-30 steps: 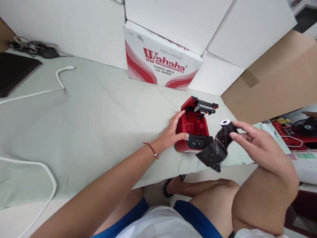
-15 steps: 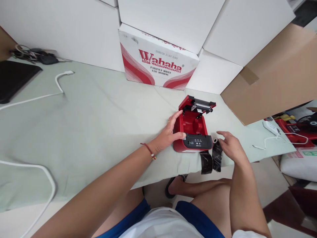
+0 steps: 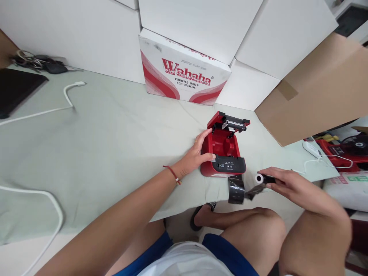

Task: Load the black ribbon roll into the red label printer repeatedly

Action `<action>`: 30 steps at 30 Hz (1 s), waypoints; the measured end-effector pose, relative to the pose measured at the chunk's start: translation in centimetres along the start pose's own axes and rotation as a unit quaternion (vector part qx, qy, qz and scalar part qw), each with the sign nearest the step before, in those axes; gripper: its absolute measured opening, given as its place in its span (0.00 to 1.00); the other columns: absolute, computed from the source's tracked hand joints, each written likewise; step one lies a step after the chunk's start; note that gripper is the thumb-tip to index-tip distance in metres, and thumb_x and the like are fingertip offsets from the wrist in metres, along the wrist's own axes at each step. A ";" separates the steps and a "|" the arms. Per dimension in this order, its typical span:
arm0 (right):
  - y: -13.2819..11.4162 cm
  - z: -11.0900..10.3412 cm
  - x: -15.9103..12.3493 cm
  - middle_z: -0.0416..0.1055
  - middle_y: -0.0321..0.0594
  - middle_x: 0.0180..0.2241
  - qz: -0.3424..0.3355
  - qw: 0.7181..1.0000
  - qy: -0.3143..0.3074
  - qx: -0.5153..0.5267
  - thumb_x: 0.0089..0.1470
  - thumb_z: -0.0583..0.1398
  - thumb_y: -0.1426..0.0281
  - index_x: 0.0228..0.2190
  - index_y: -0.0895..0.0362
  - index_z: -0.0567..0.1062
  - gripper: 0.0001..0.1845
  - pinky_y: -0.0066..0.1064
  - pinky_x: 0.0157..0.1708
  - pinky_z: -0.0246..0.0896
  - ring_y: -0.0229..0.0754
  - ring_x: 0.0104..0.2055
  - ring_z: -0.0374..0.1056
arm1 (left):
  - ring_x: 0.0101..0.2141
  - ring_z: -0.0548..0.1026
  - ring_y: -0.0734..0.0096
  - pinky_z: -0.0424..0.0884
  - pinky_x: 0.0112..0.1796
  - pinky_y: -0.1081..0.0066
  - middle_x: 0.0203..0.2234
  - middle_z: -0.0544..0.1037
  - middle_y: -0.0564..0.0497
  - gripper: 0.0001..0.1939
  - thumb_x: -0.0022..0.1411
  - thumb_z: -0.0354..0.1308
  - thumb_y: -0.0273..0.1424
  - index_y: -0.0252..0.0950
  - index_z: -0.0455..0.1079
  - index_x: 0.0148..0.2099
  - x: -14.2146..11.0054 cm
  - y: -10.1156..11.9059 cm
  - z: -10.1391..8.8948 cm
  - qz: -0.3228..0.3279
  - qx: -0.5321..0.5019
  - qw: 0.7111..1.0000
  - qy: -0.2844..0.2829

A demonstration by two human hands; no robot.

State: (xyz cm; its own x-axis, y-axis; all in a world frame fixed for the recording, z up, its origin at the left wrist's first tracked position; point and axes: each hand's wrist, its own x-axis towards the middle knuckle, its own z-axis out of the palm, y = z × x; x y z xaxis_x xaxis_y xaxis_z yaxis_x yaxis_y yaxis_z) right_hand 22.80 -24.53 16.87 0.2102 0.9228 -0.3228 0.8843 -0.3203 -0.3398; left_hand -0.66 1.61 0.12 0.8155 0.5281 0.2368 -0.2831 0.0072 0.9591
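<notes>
A small red and black label printer (image 3: 225, 143) rests on the cloth-covered table with its lid (image 3: 230, 122) raised, so its red hollow shows. My left hand (image 3: 195, 156) grips the printer's left side, thumb on the front corner and fingers along the side wall. To the right of the printer, my right hand (image 3: 283, 181) holds a roll of black label tape (image 3: 267, 179) by its body. The roll's white core faces the printer. A shiny black strip (image 3: 236, 191) hangs over the table's front edge below the printer and appears to run toward the roll.
A Wahaha carton (image 3: 184, 73) stands against white boxes behind the printer. A brown cardboard box (image 3: 313, 92) is at right, near a white cable (image 3: 324, 155). At left lie keys (image 3: 37, 61), a dark flat object (image 3: 20, 90) and another white cable (image 3: 69, 94).
My right hand has taken hold of the black roll and moved it right, away from the printer, turning its core toward the printer. My left hand stays on the printer.
</notes>
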 end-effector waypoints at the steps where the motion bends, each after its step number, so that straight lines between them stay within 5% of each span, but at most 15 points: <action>1: -1.5 -1.2 -0.7 0.83 0.45 0.56 -0.046 0.999 -0.001 0.000 0.71 0.60 0.59 0.60 0.47 0.81 0.21 0.39 0.54 0.79 0.52 0.56 0.82 | 0.79 0.51 0.40 0.47 0.78 0.38 0.80 0.54 0.52 0.49 0.62 0.66 0.37 0.56 0.51 0.81 0.0 0.0 0.0 -0.001 -0.002 1.000 0.001; 5: -6.8 -3.3 0.7 0.83 0.42 0.57 -0.156 0.987 0.037 0.001 0.73 0.60 0.63 0.61 0.44 0.80 0.20 0.34 0.52 0.78 0.48 0.56 0.81 | 0.80 0.49 0.43 0.45 0.78 0.40 0.81 0.53 0.51 0.49 0.62 0.66 0.37 0.55 0.50 0.80 0.0 0.1 0.1 -0.005 -0.007 1.000 0.002; 9: -9.5 -1.9 7.0 0.83 0.45 0.55 -0.129 0.988 0.070 -0.042 0.71 0.58 0.66 0.61 0.50 0.80 0.21 0.38 0.52 0.77 0.48 0.51 0.81 | 0.80 0.49 0.43 0.46 0.78 0.40 0.80 0.53 0.50 0.49 0.62 0.67 0.38 0.54 0.51 0.80 0.1 0.0 0.1 0.002 -0.009 1.000 0.003; 16: -10.1 0.5 15.0 0.84 0.45 0.57 -0.074 0.990 0.037 -0.111 0.62 0.61 0.76 0.58 0.53 0.82 0.24 0.40 0.54 0.74 0.54 0.54 0.81 | 0.80 0.48 0.43 0.43 0.79 0.42 0.81 0.50 0.46 0.54 0.61 0.67 0.37 0.51 0.45 0.82 0.3 -0.1 0.3 0.019 -0.009 1.000 0.006; 20: -9.7 1.1 16.0 0.86 0.44 0.48 -0.100 0.987 -0.008 -0.123 0.60 0.60 0.78 0.48 0.53 0.85 0.19 0.37 0.46 0.74 0.51 0.46 0.81 | 0.80 0.48 0.44 0.43 0.79 0.44 0.82 0.49 0.45 0.55 0.61 0.67 0.37 0.49 0.43 0.83 0.4 0.1 0.4 0.022 -0.007 1.000 0.002; 23: -9.9 1.0 15.0 0.87 0.42 0.48 -0.139 0.985 -0.013 -0.099 0.63 0.58 0.76 0.46 0.52 0.86 0.18 0.38 0.49 0.75 0.50 0.47 0.82 | 0.81 0.47 0.44 0.43 0.79 0.44 0.82 0.49 0.46 0.55 0.61 0.67 0.37 0.50 0.44 0.83 0.3 0.3 0.3 0.021 0.000 1.000 0.004; 27: -11.2 0.3 12.6 0.86 0.39 0.48 -0.167 0.968 0.185 0.002 0.70 0.58 0.67 0.49 0.51 0.86 0.16 0.40 0.53 0.76 0.48 0.48 0.82 | 0.81 0.47 0.43 0.43 0.79 0.43 0.82 0.49 0.47 0.55 0.61 0.68 0.38 0.50 0.45 0.83 0.2 0.4 0.3 0.017 0.002 1.000 0.002; 30: -11.4 -0.2 12.4 0.86 0.43 0.50 -0.159 0.906 0.391 0.004 0.74 0.58 0.60 0.50 0.51 0.85 0.17 0.46 0.57 0.75 0.51 0.52 0.81 | 0.81 0.47 0.43 0.43 0.79 0.42 0.82 0.48 0.47 0.55 0.61 0.68 0.39 0.51 0.45 0.83 0.3 0.2 0.2 0.017 0.000 1.000 0.007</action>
State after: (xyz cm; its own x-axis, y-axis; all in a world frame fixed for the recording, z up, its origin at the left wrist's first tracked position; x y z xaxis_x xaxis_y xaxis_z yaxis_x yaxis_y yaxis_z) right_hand 15.41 -9.40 16.89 0.1784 0.8369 0.5175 0.9498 -0.0092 -0.3126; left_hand -0.38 1.55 0.41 0.7984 0.5401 0.2662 -0.3094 -0.0112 0.9509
